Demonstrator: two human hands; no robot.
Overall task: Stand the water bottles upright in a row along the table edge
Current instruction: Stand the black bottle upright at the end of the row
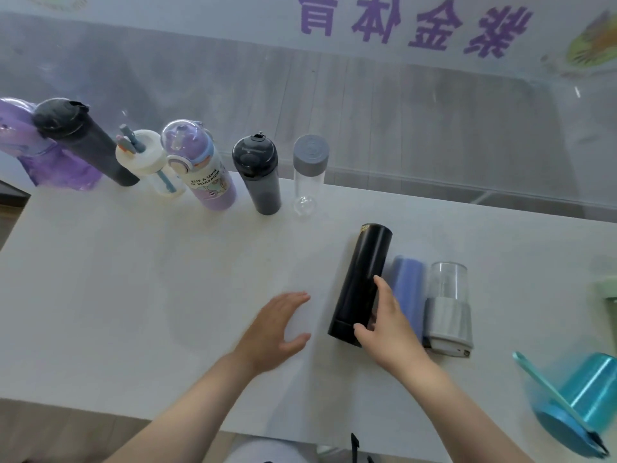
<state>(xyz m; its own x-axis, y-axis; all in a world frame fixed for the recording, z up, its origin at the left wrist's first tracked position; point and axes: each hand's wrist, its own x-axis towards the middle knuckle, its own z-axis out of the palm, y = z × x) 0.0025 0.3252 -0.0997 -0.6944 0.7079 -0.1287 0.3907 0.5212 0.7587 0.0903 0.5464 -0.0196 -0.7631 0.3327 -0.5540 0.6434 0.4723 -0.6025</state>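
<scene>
Gripping the black bottle with my right hand, thumb at the cap end, fingers over its side; it lies flat on the table.

My left hand hovers wide, empty, just beside it. Touching the black one: a blue bottle, then a clear grey-sleeved bottle, both lying down. Six bottles stand in a row along the far edge. A teal bottle lies far right.
</scene>
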